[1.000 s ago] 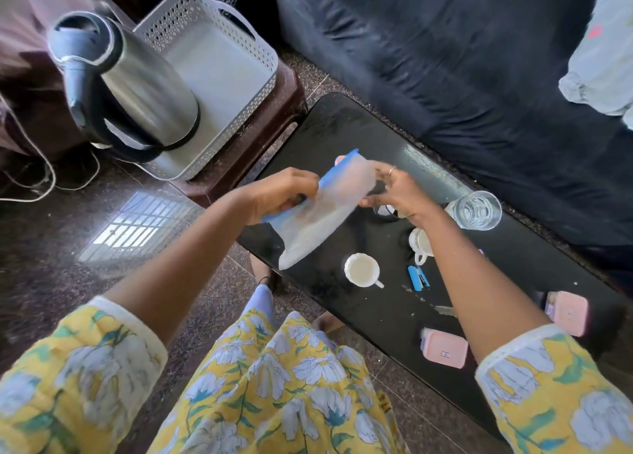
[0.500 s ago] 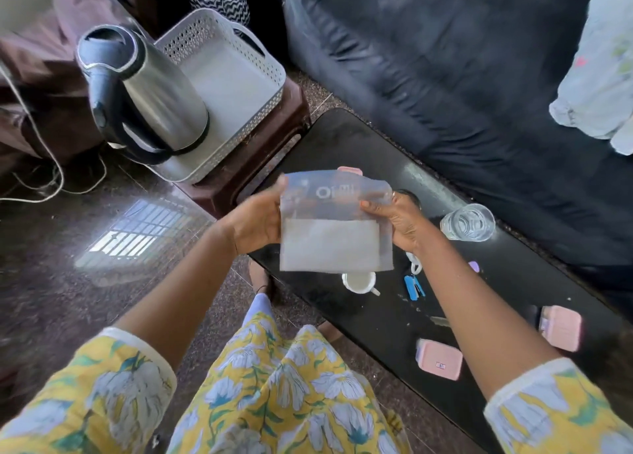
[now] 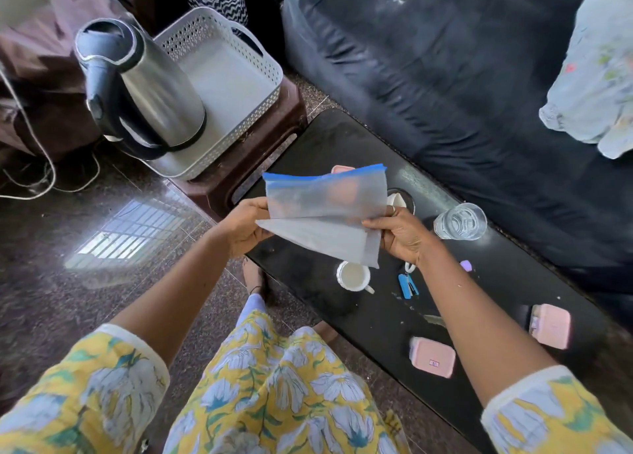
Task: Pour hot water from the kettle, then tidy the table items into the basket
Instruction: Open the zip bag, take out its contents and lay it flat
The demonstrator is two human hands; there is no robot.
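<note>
Both my hands hold a frosted zip bag (image 3: 325,214) with a blue seal strip, folded in half, above the black table (image 3: 342,138). My left hand (image 3: 241,226) pinches its left edge and my right hand (image 3: 402,236) grips its right edge. A steel kettle (image 3: 144,87) stands in the near corner of the white perforated basket (image 3: 260,63) on a brown stool. On the table lie a white cup (image 3: 352,275), a glass of water (image 3: 460,220), a blue clip (image 3: 407,286) and pink boxes (image 3: 433,356), (image 3: 551,325). Another cup sits partly hidden behind the bag.
A dark sofa (image 3: 445,60) runs along the table's far side with a pale cloth (image 3: 592,77) on it. The kettle's white cord (image 3: 34,166) trails over the stone floor at left. A small purple item (image 3: 466,266) lies by my right forearm.
The bag has been turned and folded over: the blue seal strip now shows along the top edge, and the lower half angles down towards me. Both hands kept their hold.
</note>
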